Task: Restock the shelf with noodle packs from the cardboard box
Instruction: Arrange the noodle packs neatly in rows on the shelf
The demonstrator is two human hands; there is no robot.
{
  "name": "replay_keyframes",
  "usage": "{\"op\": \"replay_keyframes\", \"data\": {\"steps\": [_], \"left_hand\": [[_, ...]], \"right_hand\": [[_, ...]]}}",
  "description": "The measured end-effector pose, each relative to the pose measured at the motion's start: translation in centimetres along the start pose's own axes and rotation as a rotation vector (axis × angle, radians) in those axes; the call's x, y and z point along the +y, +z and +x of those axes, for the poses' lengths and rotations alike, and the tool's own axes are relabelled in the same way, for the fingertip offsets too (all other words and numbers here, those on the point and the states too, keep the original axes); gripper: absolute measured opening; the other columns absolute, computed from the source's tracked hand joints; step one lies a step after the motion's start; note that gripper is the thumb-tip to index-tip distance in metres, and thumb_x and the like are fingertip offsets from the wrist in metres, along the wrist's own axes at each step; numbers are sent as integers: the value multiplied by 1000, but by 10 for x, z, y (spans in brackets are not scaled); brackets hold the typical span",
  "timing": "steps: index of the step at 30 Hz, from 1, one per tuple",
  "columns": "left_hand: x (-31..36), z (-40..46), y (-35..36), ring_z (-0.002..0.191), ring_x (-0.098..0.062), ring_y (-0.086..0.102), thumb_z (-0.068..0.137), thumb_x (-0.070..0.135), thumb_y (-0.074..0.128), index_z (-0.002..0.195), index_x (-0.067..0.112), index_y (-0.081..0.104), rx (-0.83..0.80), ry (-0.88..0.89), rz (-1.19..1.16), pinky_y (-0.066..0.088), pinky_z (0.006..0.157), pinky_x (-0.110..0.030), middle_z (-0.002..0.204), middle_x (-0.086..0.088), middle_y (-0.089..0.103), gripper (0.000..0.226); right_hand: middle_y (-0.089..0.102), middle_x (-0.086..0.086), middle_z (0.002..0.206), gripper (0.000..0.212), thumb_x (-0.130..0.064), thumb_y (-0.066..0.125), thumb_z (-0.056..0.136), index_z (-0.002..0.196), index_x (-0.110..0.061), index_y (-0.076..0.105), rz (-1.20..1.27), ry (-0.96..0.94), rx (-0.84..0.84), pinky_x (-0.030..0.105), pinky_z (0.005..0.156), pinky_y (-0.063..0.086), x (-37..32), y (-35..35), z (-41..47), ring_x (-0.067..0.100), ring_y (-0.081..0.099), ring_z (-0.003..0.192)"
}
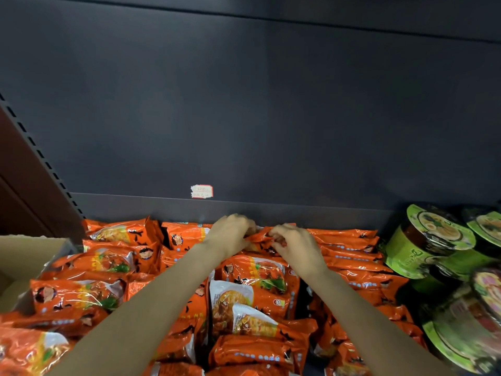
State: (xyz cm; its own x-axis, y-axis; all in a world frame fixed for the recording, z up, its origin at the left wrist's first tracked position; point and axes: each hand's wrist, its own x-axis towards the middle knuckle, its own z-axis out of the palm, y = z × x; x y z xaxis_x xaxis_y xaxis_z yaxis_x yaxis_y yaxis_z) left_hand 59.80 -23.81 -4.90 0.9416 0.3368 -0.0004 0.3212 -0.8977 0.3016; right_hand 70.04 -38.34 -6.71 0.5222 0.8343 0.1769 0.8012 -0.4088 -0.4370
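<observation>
Several orange noodle packs (254,278) fill the dark shelf (244,210) in rows from front to back. Both my arms reach to the back row. My left hand (230,234) and my right hand (292,245) both pinch the top edge of one orange noodle pack (260,237) at the back of the middle row. The cardboard box (24,256) stands open at the left edge, its inside mostly out of view.
Green-lidded noodle bowls (425,240) are stacked on the right side of the shelf. A torn price sticker (202,191) sits on the grey back panel. A slotted upright (40,156) runs down the left side.
</observation>
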Motion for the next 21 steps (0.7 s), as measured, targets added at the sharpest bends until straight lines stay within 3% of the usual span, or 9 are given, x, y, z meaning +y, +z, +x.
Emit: {"op": "replay_keyframes", "data": {"steps": [3, 6, 10, 13, 17, 21], "left_hand": [[-4, -8, -5, 103, -17, 59, 85, 27, 67, 125, 25, 56, 70, 54, -151, 47, 88, -30, 117, 2, 59, 41], [-4, -13, -4, 100, -11, 62, 90, 22, 61, 126, 27, 56, 92, 137, -159, 49, 89, -25, 117, 4, 61, 37], [-1, -10, -4, 102, -11, 59, 84, 29, 68, 109, 23, 58, 66, 145, -226, 49, 88, -28, 116, 5, 60, 28], [3, -7, -3, 98, -13, 62, 84, 25, 68, 103, 22, 54, -10, 137, -257, 53, 84, -34, 109, 2, 64, 23], [-6, -7, -6, 96, -16, 63, 90, 18, 61, 114, 25, 54, -22, 126, -153, 54, 83, -35, 110, -1, 65, 27], [-19, -11, -4, 119, -16, 51, 95, 16, 50, 132, 30, 51, -31, 102, 118, 38, 101, -31, 132, 5, 55, 40]], "right_hand": [[68, -3, 105, 25, -7, 58, 90, 110, -19, 67, 181, 84, 13, 23, 87, 52, 6, -10, 7, 6, 63, 94], [63, -1, 110, 27, -6, 56, 90, 112, -18, 66, 72, 131, 155, 27, 87, 51, 21, -18, 10, 12, 60, 99], [57, -2, 117, 35, -17, 62, 89, 123, -23, 61, -119, 78, -59, 29, 94, 45, 21, -14, 16, 15, 52, 114], [56, 3, 112, 25, -17, 58, 91, 115, -21, 65, -269, 95, -60, 30, 88, 46, 17, -15, 20, 20, 54, 110], [56, 5, 105, 16, -12, 54, 92, 102, -16, 66, -341, 184, 12, 32, 79, 50, 21, -20, 18, 23, 60, 96], [54, 6, 103, 13, -10, 51, 93, 97, -13, 63, -331, 223, 71, 38, 77, 53, 23, -22, 16, 28, 63, 88]]}}
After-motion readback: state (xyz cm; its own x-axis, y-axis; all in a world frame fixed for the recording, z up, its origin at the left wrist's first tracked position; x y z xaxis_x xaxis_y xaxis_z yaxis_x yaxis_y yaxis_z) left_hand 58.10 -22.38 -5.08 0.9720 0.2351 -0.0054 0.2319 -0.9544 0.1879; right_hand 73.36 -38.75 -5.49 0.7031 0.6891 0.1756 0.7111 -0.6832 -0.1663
